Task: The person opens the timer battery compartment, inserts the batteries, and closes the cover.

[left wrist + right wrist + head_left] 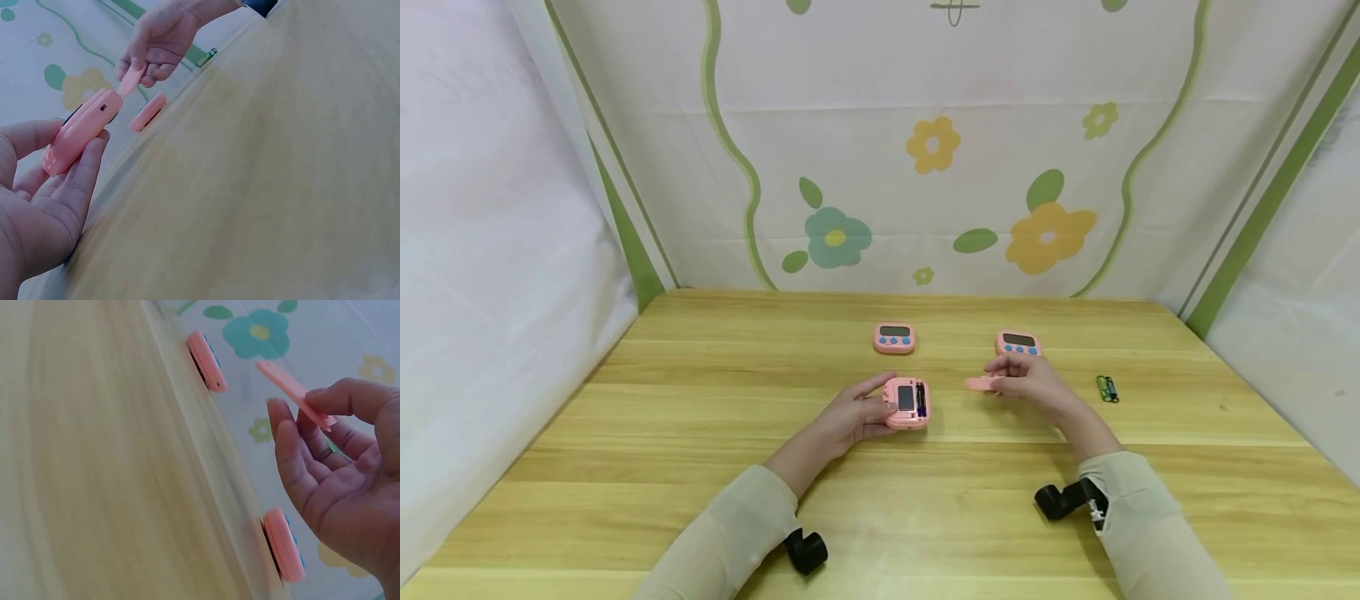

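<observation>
My left hand grips a pink digital timer by its left side, with its back facing up. The battery slot on that back is uncovered, and a dark battery lies in it. To the right, my right hand pinches a thin pink battery cover between thumb and fingers, apart from the timer. In the right wrist view the cover is tilted, held near one end. The left wrist view shows the held timer edge-on, raised off the table.
Two more pink timers with blue buttons sit further back on the wooden table: one in the middle, another just beyond my right hand. Small green and dark batteries lie at the right. A flowered white cloth hangs behind.
</observation>
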Demonstrator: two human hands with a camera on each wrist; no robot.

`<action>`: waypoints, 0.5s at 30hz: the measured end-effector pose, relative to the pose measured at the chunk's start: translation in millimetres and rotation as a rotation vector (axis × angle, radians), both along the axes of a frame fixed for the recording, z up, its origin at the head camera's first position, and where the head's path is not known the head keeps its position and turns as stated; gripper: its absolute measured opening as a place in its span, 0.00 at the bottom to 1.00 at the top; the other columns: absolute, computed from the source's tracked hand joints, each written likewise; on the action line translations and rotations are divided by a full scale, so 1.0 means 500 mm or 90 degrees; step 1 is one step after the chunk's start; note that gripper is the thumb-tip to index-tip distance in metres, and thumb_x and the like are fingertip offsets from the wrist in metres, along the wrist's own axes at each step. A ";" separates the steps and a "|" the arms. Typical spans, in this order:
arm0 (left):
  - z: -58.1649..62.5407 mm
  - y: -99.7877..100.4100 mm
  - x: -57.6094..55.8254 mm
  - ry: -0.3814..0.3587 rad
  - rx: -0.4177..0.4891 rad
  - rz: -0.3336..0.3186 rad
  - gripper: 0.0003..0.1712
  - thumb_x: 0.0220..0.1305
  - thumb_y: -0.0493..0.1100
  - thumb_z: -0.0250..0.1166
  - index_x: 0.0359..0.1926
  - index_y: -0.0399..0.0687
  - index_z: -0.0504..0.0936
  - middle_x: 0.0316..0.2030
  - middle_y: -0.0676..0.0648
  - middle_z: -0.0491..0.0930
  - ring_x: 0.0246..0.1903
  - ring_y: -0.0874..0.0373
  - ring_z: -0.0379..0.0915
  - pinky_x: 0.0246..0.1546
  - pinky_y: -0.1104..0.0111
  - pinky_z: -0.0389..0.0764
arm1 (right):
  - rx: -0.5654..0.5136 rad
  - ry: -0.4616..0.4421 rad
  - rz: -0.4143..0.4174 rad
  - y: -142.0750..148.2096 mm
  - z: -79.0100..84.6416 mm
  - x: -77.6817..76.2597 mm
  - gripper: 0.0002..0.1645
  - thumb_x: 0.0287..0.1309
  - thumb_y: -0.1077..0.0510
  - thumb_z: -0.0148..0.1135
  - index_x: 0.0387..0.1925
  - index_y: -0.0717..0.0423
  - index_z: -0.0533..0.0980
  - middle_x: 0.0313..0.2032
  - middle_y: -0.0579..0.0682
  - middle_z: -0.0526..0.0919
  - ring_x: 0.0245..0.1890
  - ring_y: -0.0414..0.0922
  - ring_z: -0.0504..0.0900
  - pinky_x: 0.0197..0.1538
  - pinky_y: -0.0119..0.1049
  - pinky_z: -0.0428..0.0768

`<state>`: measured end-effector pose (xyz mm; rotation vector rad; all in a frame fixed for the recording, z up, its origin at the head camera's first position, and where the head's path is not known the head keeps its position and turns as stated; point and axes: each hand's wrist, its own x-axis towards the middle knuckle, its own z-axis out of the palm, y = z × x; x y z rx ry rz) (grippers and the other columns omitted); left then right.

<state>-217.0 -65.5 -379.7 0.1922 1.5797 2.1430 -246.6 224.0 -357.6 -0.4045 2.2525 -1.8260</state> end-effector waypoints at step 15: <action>-0.002 0.000 -0.004 -0.006 -0.002 0.005 0.35 0.53 0.30 0.56 0.63 0.45 0.57 0.44 0.36 0.71 0.30 0.56 0.75 0.39 0.61 0.76 | -0.132 -0.068 0.056 -0.093 0.021 -0.001 0.12 0.48 0.75 0.52 0.35 0.70 0.60 0.27 0.55 0.67 0.32 0.48 0.76 0.41 0.47 0.75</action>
